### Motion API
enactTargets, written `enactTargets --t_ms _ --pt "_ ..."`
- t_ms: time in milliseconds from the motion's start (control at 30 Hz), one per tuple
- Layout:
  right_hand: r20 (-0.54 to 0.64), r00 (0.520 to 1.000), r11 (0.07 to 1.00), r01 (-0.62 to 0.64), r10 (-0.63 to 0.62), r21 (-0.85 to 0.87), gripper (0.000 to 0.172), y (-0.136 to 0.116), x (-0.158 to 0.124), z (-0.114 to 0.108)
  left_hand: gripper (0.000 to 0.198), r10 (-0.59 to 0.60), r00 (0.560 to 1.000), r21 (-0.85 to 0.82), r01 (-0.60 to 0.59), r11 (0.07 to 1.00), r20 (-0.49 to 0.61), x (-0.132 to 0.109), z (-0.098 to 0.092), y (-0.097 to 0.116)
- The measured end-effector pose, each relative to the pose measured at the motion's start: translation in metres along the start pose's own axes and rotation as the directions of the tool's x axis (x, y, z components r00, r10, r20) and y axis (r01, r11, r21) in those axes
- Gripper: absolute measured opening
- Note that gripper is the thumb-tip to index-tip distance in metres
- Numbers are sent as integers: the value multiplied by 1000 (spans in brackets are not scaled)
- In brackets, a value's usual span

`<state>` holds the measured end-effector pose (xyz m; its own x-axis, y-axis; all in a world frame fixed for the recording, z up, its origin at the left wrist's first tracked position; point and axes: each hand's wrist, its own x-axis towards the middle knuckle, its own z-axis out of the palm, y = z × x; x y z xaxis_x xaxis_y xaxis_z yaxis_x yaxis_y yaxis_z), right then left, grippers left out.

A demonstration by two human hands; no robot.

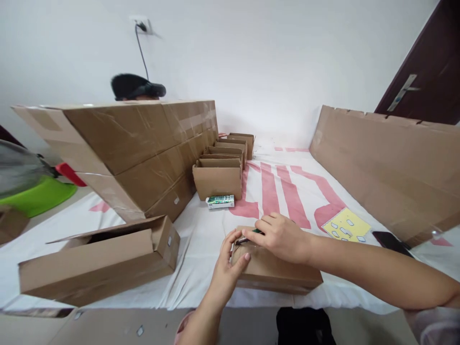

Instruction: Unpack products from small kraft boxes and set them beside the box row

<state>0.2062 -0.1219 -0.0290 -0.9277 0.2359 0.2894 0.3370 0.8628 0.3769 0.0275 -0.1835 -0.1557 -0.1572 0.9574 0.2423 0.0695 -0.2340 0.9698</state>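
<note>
A closed cardboard box (276,268) lies on the cloth-covered table close in front of me. My left hand (230,261) grips its left end, thumb on the top face and fingers curled at the far edge. Above the same top face, my right hand (282,235) is closed around a slim green-handled tool (257,231), which looks like a utility knife. Its metal tip points left, close to my left fingertips. Most of the handle is hidden in my right hand. A small white and green carton (220,201) lies beyond the box.
An open long box (97,263) sits at the left front. Several open cardboard bins (217,179) line a tall cardboard partition (151,153); a person's dark cap shows behind it. At right are a yellow patterned card (345,225), a dark phone (390,243) and another cardboard panel (388,167).
</note>
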Motion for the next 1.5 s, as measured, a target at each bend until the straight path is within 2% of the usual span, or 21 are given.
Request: enactTargets --t_ms 133,400,533,633,733,833,900,1000,1100,1167,1233,1333,1400,1500 --pt "37 999 999 35 -33 -40 26 1 -6 -14 57 -39 999 -10 39 999 -4 -3 0 -1" --pt "123 992 994 48 -36 -95 29 14 -48 -44 59 -88 996 23 88 996 -1 -3 -1 -5" --pt "162 986 999 -23 27 -24 32 21 -73 -50 59 -84 996 36 85 996 -29 -3 1 0" --pt "194 969 983 -169 153 71 26 30 -99 -45 58 -91 995 34 93 995 -47 -5 3 6" --pt "264 897 900 -404 355 161 29 41 -132 -31 58 -99 994 37 100 994 -41 -5 3 10" --pt "349 759 728 -640 550 244 33 41 -166 -7 57 -90 996 55 91 994 -23 -5 2 12" --pt "416 683 628 -725 601 283 34 33 -186 13 54 -73 997 63 75 995 -33 -4 2 12" --pt "511 652 596 -746 560 298 36 13 -207 41 51 -48 997 69 52 996 -57 -4 4 13" --pt "573 649 634 -726 501 267 40 2 -213 55 51 -40 998 80 44 996 -53 -4 5 13" --pt "525 675 650 -710 519 271 35 6 -208 55 51 -36 998 84 40 996 -54 -4 5 13" --pt "370 720 649 -692 587 316 27 14 -195 46 51 -32 998 85 37 996 -56 -4 5 13" --pt "95 750 655 -626 655 424 22 23 -162 24 51 -34 998 90 39 995 -57 -4 5 13" --pt "1 791 682 -529 612 505 20 18 -134 9 52 -37 998 91 42 995 -58 -4 4 13" --pt "-51 880 722 -353 472 595 20 1 -92 -2 52 -32 998 95 37 995 -58 -4 4 13"
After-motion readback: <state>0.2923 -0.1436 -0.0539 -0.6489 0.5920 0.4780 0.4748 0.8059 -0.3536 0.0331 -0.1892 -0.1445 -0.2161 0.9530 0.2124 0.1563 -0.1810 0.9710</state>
